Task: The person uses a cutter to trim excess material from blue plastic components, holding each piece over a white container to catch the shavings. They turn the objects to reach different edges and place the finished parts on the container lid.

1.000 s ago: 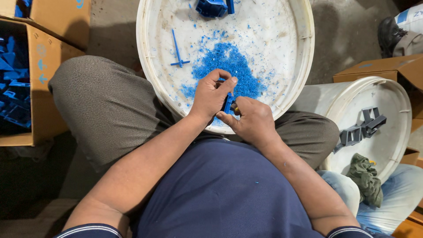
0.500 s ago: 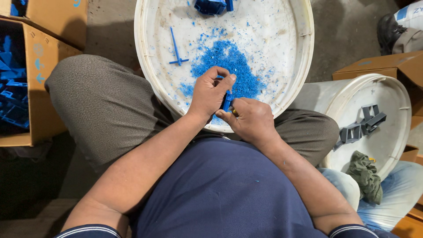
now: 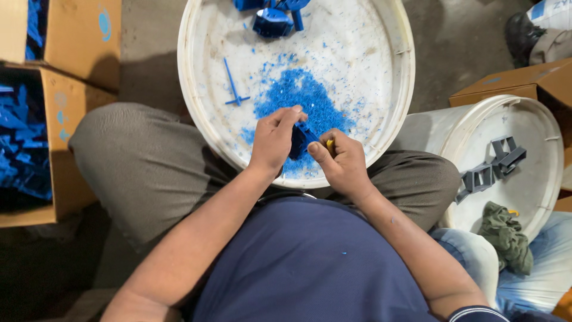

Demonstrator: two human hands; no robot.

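Two hands work close together over one big white round lid [image 3: 390, 128] that lies in front of the seated person's lap. The left hand [image 3: 275, 138] is closed around one small blue plastic part [image 3: 300, 140]; the fingers curl over its top and the thumb is at its side. The right hand [image 3: 344, 162] is closed on one small tool with a yellow handle [image 3: 329, 145], of which only a short piece shows between the thumb and the fingers. The tool touches the blue part or is just beside it; I cannot tell which. The part is held above the near edge of the lid, just over one heap of blue shavings [image 3: 298, 98].

On the same lid there is one thin blue cross-shaped strip [image 3: 232, 85], left of the heap, and a group of bigger blue parts [image 3: 271, 18] at the far edge. I count about three there, but they overlap and the picture cuts them off.

To the right stands one second white lid [image 3: 536, 149] with about three grey plastic frames [image 3: 491, 168] on it and one green cloth [image 3: 506, 235] at its near edge. At the left, one open cardboard box [image 3: 68, 119] holds many blue pieces [image 3: 21, 143], too many to count.
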